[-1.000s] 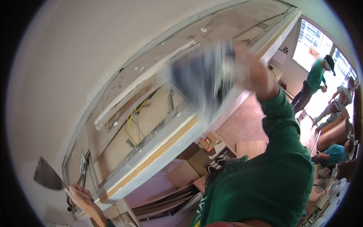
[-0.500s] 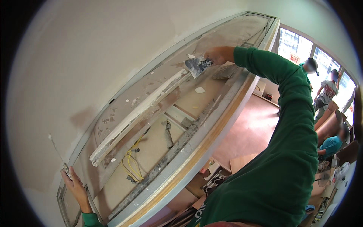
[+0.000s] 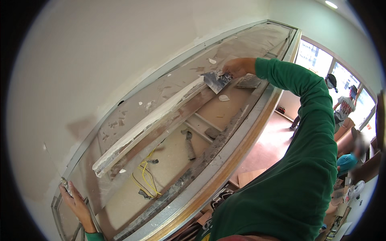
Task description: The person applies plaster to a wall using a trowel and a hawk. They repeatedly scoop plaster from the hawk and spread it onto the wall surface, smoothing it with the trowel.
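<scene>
My right hand (image 3: 238, 67) grips a wide putty knife (image 3: 217, 82), its grey blade smeared with white filler. The blade sits at the far end of a long raised strip (image 3: 150, 120) coated in white filler; I cannot tell whether it touches. At the lower left my left hand (image 3: 77, 204) is closed around the handle of a slim tool (image 3: 64, 182). That tool's thin, pale shaft points up in front of the wall and shows only faintly. The strip lies inside a long recessed, framed ledge (image 3: 225, 148).
Yellow wires (image 3: 145, 176) and a grey conduit piece (image 3: 189, 145) lie in the recess. Flakes of filler (image 3: 224, 97) are scattered about. A bare wall (image 3: 120, 52) rises on the left. At right, people (image 3: 345, 106) stand by bright windows, and a white fan (image 3: 356, 188) stands lower down.
The whole view has shifted slightly. My right hand and the putty knife have moved a little down relative to the strip's end. My left hand still holds the slim tool.
</scene>
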Action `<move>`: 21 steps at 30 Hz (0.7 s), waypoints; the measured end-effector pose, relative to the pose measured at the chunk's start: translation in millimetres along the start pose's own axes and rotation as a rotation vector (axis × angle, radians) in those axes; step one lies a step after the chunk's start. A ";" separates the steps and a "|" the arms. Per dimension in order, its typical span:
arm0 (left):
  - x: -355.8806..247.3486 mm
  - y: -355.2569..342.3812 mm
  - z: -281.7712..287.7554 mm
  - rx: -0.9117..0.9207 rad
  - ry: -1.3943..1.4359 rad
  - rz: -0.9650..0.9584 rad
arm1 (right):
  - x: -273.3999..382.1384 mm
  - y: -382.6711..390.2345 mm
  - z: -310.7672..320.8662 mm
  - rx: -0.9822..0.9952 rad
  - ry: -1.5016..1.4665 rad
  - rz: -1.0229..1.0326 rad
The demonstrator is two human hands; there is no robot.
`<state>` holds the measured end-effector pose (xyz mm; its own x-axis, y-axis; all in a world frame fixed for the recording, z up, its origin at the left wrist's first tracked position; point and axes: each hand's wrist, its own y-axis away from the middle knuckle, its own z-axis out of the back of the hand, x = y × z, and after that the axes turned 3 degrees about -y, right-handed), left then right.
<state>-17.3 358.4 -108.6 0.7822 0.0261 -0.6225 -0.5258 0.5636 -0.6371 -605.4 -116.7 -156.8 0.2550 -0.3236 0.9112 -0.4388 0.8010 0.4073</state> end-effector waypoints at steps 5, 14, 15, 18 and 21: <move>-7.9 5.5 -9.4 -0.018 0.030 0.034 | 16.5 -2.6 -39.1 0.051 0.168 -0.015; -15.0 5.5 -8.3 0.015 0.011 0.035 | 38.9 -22.3 -106.2 0.305 0.257 0.056; -14.9 6.8 -6.0 0.005 -0.005 0.044 | 43.4 -17.1 -125.3 0.303 0.239 0.046; -14.0 7.8 -4.4 -0.002 -0.030 0.003 | 45.9 -14.2 -145.4 0.338 0.533 0.185; -12.1 6.0 -4.2 0.023 -0.026 -0.031 | 47.2 -27.2 -136.1 0.395 0.755 0.371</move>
<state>-31.3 358.1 -106.8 0.8069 0.0295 -0.5900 -0.4931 0.5835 -0.6452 -464.1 -85.2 -133.3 0.4724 0.4437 0.7615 -0.8307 0.5129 0.2165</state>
